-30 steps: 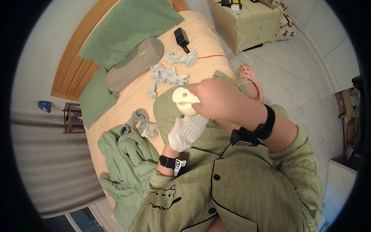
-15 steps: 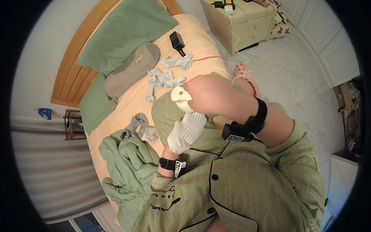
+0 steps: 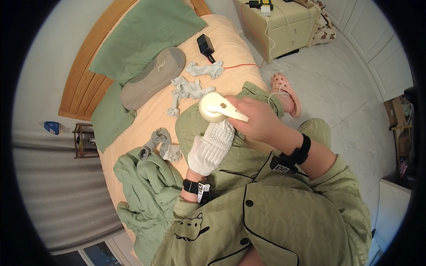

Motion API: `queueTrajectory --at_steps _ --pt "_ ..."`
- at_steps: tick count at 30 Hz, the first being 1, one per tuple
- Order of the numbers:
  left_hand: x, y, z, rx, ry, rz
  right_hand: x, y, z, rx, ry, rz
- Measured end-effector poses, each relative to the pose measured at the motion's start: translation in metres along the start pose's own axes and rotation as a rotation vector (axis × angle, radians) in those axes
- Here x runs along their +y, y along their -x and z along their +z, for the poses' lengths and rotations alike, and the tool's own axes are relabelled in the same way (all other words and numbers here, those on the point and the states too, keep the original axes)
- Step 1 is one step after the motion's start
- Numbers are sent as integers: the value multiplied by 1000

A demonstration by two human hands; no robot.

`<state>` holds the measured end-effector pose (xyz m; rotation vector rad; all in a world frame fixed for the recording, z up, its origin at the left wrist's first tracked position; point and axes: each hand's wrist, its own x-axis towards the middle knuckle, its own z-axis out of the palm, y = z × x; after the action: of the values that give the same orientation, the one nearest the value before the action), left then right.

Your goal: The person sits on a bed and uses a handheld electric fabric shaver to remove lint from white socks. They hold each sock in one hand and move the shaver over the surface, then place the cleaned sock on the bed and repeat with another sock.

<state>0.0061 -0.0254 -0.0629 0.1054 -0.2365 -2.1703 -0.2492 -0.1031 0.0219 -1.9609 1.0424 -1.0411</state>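
Note:
A white ribbed sock [image 3: 214, 144] is pulled over my left hand [image 3: 194, 174] like a mitten, so its fingers are hidden. My right hand [image 3: 257, 117] is closed around the handle of a cream fabric shaver [image 3: 212, 107] with a wide round head. The shaver's head lies over the far end of the sock, at the fingertips; whether it touches the knit cannot be made out. Past my knee, grey socks [image 3: 186, 90] lie crumpled on the bed, and another pale sock [image 3: 206, 69] is farther back. Nearer on the left is a grey-and-white bunch of socks [image 3: 160, 145].
The peach bedsheet [image 3: 137, 128] carries a black box-shaped device [image 3: 205, 45] with a red cord, a grey pillow [image 3: 153, 79] and a rumpled green cloth [image 3: 148, 190]. Beside the bed stands a cream nightstand [image 3: 279, 33]. A white cable [image 3: 280, 91] hangs near my pink clog [image 3: 286, 93].
My right hand has turned and shifted right and down, showing more of the shaver's head and handle. My sock-covered left hand has dropped slightly.

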Motion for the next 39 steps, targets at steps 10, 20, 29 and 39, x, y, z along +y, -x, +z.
queueTrajectory --at_steps 10,20,29,39 --pt "8 16 -13 195 -740 55 4 13 1 102 0 -50" --pt "6 17 -16 22 -967 103 -14 40 12 -86 186 -173" --pt "10 20 -19 398 -916 26 -7 29 3 26 275 -122" --pt "11 20 -23 300 -113 64 -2 20 -1 99 253 -54"
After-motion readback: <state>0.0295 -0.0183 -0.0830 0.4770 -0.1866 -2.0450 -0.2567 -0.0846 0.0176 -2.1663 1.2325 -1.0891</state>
